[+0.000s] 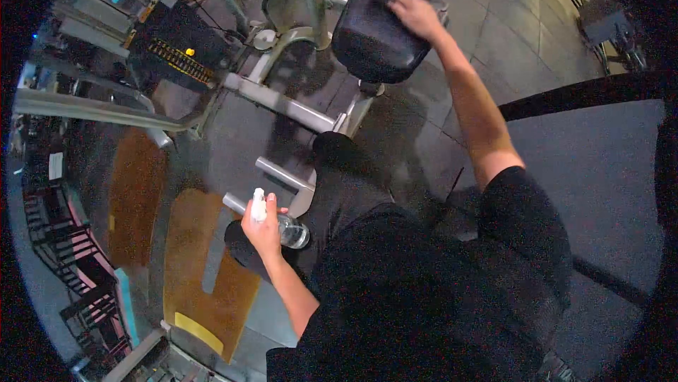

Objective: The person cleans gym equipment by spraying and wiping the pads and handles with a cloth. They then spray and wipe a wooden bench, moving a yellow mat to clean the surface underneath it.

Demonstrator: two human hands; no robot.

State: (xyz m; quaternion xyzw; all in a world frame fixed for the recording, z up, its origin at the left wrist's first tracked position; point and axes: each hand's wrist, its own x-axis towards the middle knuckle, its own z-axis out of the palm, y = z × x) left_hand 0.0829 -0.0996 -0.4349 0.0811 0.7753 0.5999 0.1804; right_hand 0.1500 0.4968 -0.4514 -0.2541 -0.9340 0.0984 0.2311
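Observation:
A clear spray bottle (293,232) with a white nozzle is in my left hand (261,230), whose fingers wrap round its neck, low in the middle of the view. My right hand (417,14) reaches out to the black padded seat (378,46) of a gym machine. Its fingers rest at the top of the pad on something dark, perhaps a cloth, too blurred to make out.
The machine's grey metal frame (282,103) runs below and left of the seat. A weight stack (180,62) with a yellow pin stands at the upper left. Brown boards (194,241) lie at the left. A large grey panel (593,163) is at the right.

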